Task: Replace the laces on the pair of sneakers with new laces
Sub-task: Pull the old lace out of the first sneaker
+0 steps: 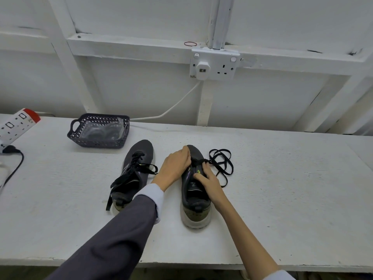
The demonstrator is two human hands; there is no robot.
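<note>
Two dark grey sneakers stand on the white table, toes pointing away from me. The left sneaker keeps its black lace, untied and trailing over its side. The right sneaker has most of its black lace pulled out and lying in loops on the table to its right. My left hand grips the right sneaker's forefoot from the left side. My right hand rests on the tongue area, its fingers pinching the lace near the lower eyelets.
A dark plastic basket with clear packets of laces stands at the back left of the table. A white power strip and a black cable lie at the far left. A wall socket hangs behind.
</note>
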